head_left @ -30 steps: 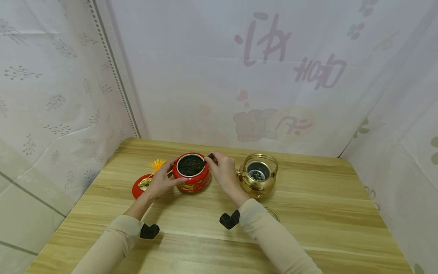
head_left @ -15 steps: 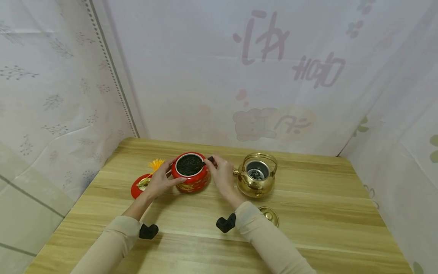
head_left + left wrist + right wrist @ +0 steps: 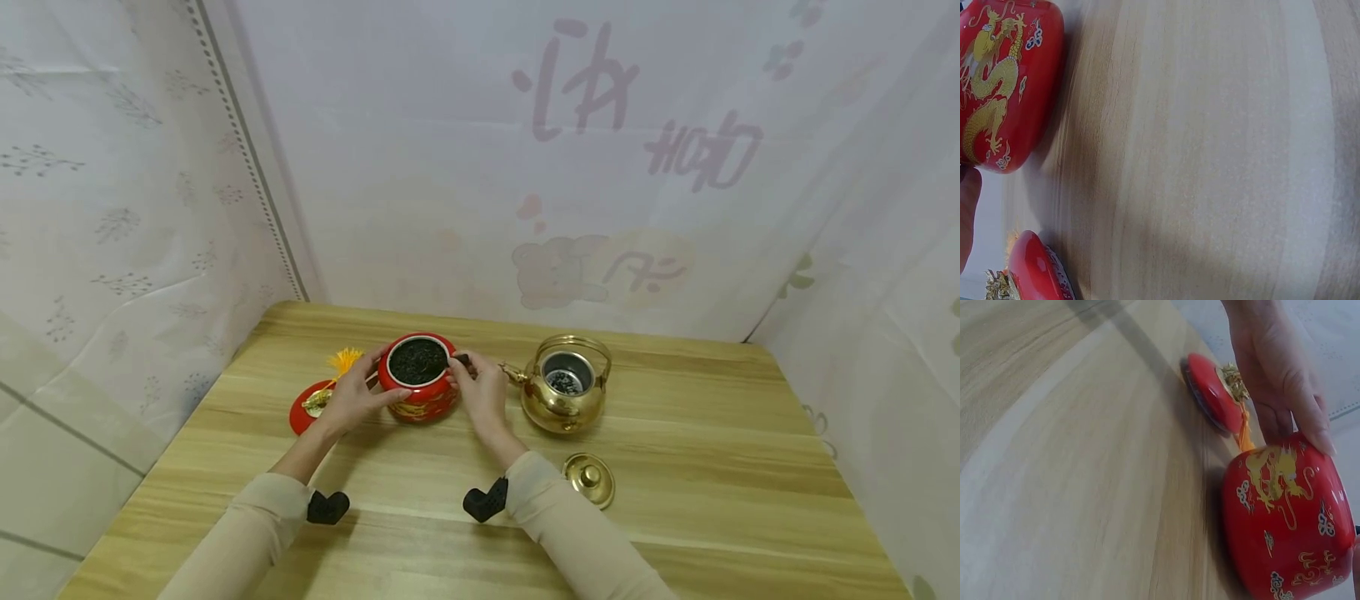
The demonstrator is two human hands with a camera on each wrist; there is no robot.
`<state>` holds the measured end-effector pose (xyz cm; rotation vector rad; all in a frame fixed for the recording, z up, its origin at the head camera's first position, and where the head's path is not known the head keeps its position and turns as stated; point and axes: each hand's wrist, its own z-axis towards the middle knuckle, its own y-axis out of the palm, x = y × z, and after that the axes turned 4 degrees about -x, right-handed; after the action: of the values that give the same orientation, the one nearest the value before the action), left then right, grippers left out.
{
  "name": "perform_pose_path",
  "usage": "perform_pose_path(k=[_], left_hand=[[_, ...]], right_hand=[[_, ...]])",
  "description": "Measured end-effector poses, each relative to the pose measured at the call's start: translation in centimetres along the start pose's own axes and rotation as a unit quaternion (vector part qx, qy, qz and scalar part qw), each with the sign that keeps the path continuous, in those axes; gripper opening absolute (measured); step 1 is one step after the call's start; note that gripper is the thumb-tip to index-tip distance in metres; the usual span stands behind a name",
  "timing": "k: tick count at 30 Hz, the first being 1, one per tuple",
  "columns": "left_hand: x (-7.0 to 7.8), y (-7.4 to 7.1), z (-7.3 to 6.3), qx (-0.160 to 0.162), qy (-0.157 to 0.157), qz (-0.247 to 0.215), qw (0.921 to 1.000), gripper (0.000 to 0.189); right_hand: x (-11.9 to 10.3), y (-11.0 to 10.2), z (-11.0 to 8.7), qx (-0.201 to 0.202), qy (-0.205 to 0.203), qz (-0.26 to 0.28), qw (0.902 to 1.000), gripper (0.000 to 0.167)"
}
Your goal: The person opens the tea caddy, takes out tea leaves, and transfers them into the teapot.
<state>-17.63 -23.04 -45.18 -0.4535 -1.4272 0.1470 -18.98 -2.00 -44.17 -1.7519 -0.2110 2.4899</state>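
Observation:
A red jar (image 3: 431,408) with gold dragons stands on the wooden table, full of dark tea leaves (image 3: 416,360). My left hand (image 3: 352,402) grips its left side, thumb at the front and fingers behind. At the jar's right rim, my right hand (image 3: 483,392) pinches a small dark tea scoop (image 3: 462,359); its end is hidden among the leaves and behind the fingers. The right wrist view shows the jar (image 3: 1285,519) with the left thumb on its upper edge. Right of this hand stands an uncovered gold teapot (image 3: 558,412), some dark leaves inside.
The red jar lid (image 3: 302,418), with a gold knob and yellow tassel (image 3: 345,361), lies left of the jar, by the left hand. A gold teapot lid (image 3: 588,481) rests in front of the teapot, near the right sleeve. Fabric curtains (image 3: 420,167) rise behind the table (image 3: 712,483).
The right hand has shifted slightly left and lower along the jar's right rim, the scoop moving with it. The teapot's spout and lid now show more fully. The left hand has stayed on the jar.

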Motion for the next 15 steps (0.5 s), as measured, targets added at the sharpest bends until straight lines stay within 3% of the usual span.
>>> perform_pose_path(k=[8,15], left_hand=[[0.1,0.0,0.0,0.004,-0.003,-0.002,1.0000,0.083],[0.1,0.1,0.0,-0.001,-0.003,-0.003,1.0000,0.083]], right_hand=[[-0.4,0.7,0.0,0.014,0.062,0.080,0.9947,0.018],[-3.4,0.0,-0.8,0.020,0.098,0.119,0.9878,0.016]])
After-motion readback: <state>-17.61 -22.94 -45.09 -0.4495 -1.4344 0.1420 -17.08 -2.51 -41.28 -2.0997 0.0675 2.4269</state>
